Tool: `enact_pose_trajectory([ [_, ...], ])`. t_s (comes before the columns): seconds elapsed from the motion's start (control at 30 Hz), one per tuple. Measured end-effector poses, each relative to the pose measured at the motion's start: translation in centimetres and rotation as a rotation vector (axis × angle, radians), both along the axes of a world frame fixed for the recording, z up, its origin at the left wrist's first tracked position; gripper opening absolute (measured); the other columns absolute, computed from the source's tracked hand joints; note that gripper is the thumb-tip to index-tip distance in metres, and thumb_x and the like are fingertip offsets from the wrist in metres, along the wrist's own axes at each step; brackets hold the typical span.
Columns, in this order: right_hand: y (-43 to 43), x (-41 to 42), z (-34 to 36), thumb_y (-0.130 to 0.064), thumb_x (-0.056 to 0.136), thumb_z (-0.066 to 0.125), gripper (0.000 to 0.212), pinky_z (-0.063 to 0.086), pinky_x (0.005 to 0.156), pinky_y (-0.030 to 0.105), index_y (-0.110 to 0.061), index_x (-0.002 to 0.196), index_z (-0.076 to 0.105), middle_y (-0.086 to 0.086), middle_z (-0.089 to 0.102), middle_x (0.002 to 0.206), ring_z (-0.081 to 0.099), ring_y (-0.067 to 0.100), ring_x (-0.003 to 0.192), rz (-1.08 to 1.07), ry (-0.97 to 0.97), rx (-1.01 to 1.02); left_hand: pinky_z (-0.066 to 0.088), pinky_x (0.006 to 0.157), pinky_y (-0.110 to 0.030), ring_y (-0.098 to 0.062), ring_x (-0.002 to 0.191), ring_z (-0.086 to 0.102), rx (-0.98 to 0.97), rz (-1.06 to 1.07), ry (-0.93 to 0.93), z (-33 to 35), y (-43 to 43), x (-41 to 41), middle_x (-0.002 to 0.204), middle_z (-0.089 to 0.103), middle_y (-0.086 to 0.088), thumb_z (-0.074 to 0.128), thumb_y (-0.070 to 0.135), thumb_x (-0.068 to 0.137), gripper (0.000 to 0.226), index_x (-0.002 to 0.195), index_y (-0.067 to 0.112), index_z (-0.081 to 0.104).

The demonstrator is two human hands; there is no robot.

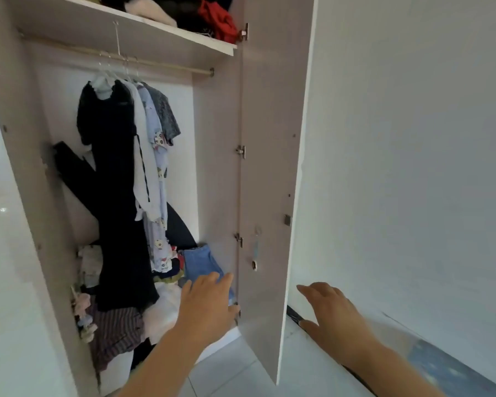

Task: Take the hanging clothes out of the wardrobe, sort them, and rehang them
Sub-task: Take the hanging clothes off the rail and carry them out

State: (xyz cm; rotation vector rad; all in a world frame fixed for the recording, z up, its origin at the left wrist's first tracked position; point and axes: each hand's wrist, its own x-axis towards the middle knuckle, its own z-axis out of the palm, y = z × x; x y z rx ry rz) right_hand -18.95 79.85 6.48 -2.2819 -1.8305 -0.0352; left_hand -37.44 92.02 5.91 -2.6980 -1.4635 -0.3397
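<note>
The wardrobe stands open, its right door (269,173) swung out toward me. Several garments hang from the rail (166,64) on hangers: a long black dress (112,179) in front, then a white piece (145,167), a pale blue printed piece (158,156) and a grey patterned shirt (165,113). My left hand (206,302) reaches low into the wardrobe, fingers straight, holding nothing, just in front of blue jeans (201,262). My right hand (332,313) hovers outside the door's edge, fingers relaxed and empty.
A heap of loose clothes (118,333) fills the wardrobe floor. The top shelf (166,27) holds folded items, among them a red one (219,20). A white wall (413,138) stands to the right. Pale floor tiles (232,368) lie below.
</note>
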Motion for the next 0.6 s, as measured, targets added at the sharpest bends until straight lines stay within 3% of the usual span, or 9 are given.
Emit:
enact_pose_trajectory([
  [0.17, 9.6, 1.4, 2.1, -0.037, 0.094, 0.051, 0.061, 0.028, 0.108, 0.025, -0.027, 0.147, 0.022, -0.006, 0.030, 0.147, 0.034, 0.014, 0.131, 0.160, -0.012, 0.043, 0.021, 0.109, -0.038, -0.019, 0.137, 0.025, 0.027, 0.167, 0.001, 1.6, 5.5, -0.3, 0.151, 0.025, 0.002, 0.040, 0.049, 0.094, 0.066, 0.149, 0.024, 0.013],
  [0.5, 27.9, 0.0, 3.1, -0.033, 0.095, 0.049, 0.059, 0.025, 0.109, 0.024, -0.027, 0.146, 0.022, -0.005, 0.030, 0.145, 0.032, 0.015, 0.131, 0.373, -0.070, 0.082, 0.024, 0.110, -0.040, -0.018, 0.132, 0.029, 0.138, 0.301, -0.077, 3.1, 20.2, -1.4, 0.144, 0.033, 0.004, 0.042, 0.047, 0.094, 0.064, 0.148, 0.025, 0.016],
  [0.6, 34.7, -0.8, 4.2, -0.032, 0.095, 0.047, 0.059, 0.027, 0.107, 0.023, -0.027, 0.147, 0.021, -0.006, 0.028, 0.147, 0.030, 0.014, 0.132, 0.405, -0.073, 0.109, 0.017, 0.113, -0.038, -0.017, 0.136, 0.023, 0.182, 0.330, -0.153, 4.8, 26.1, -2.2, 0.150, 0.025, 0.003, 0.041, 0.045, 0.095, 0.064, 0.149, 0.025, 0.012],
])
